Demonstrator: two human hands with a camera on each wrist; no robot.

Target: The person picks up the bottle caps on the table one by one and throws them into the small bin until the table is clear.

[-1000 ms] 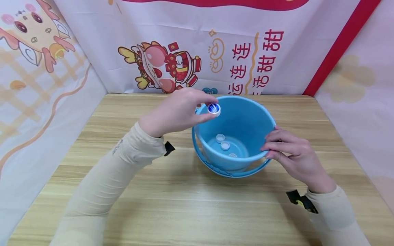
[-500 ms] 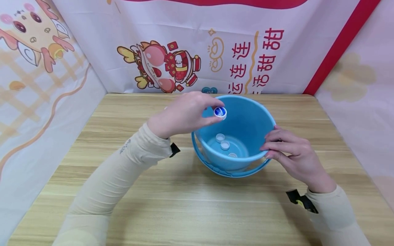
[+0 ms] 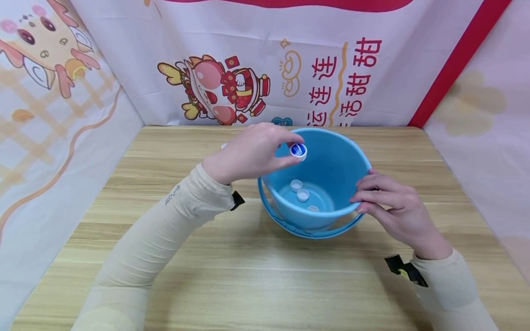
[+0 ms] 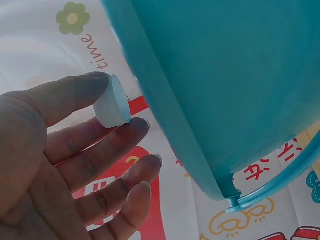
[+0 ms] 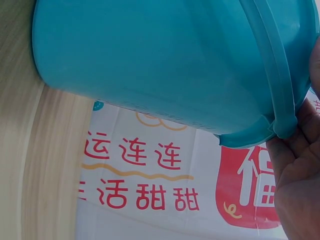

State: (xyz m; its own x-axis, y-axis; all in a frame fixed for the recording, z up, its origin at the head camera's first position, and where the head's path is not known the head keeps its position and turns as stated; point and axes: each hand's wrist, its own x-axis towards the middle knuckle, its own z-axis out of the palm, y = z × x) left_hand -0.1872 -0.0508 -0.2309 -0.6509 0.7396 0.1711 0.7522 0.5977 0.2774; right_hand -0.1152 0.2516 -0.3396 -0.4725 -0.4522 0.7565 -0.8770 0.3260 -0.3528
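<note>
In the head view, my left hand (image 3: 256,154) pinches a bottle cap (image 3: 298,151) with a blue-and-white top between thumb and fingers. It hangs over the left part of the opening of a light blue bucket (image 3: 327,156). The left wrist view shows the white side of the cap (image 4: 112,102) near the bucket rim, the other fingers spread below. My right hand (image 3: 391,209) grips the bucket's right rim. White caps lie on the bucket floor: one cap (image 3: 296,185) farther back, one cap (image 3: 302,196) in the middle, and one (image 3: 313,209) partly hidden by the near wall.
The bucket's handle (image 3: 306,235) hangs down along its near side. Behind my left hand, a small white thing (image 3: 224,145) peeks out on the wooden table (image 3: 265,285). Printed cloth (image 3: 248,27) stands behind the table and at both sides.
My left hand has moved right and slightly down with the cap, farther over the bucket's opening, and has nearly stopped. The small white thing behind it has come into sight. My right hand stays put.
</note>
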